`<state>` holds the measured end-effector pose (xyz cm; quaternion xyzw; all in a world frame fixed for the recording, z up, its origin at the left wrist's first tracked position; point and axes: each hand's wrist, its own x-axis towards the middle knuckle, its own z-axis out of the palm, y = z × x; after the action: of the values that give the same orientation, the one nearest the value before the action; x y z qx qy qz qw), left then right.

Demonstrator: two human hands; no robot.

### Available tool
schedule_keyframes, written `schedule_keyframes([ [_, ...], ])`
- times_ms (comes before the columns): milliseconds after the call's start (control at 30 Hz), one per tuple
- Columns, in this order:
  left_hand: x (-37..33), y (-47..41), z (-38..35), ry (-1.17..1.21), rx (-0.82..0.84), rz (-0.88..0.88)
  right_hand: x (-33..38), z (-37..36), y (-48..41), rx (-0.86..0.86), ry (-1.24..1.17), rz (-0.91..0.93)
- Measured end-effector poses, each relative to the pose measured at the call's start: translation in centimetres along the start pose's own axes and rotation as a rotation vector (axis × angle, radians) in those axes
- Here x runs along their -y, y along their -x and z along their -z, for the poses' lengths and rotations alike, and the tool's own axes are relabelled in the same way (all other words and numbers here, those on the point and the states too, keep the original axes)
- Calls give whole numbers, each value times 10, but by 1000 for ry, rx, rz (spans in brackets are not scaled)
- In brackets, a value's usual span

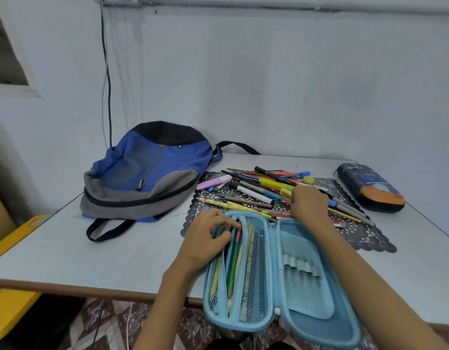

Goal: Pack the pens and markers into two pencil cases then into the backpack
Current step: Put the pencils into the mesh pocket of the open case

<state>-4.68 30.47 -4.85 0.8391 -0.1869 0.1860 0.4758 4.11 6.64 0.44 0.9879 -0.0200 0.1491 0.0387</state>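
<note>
Head view, left grip point(208, 238) in open case point(269, 274), right grip point(310, 203) on pens point(256, 193)

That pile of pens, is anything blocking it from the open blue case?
Nothing visible does. The pens lie on the mat just behind the open light blue case, and the right hand already rests on them.
</note>
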Motion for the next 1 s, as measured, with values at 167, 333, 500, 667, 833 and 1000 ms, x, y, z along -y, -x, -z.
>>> schedule_keyframes([
  [167, 2, 0, 0, -5, -8, -6, -1, -11, -2, 0, 43, 4],
  [333, 1, 1, 0, -2, -2, -1, -2, -13, -3, 4, 58, 2],
  [500, -1, 0, 1, 2, -3, -1, -5, -16, -5, -119, -152, -27],
  [667, -1, 1, 1, 14, -22, 3, 4, 4, -7, -234, -957, -4],
  [833, -1, 0, 1, 24, -37, 4, 29, 47, 5, -518, -1269, 123],
  [1000, 2, -1, 0, 21, -41, 1, 59, 78, 19, -334, -1547, 235],
])
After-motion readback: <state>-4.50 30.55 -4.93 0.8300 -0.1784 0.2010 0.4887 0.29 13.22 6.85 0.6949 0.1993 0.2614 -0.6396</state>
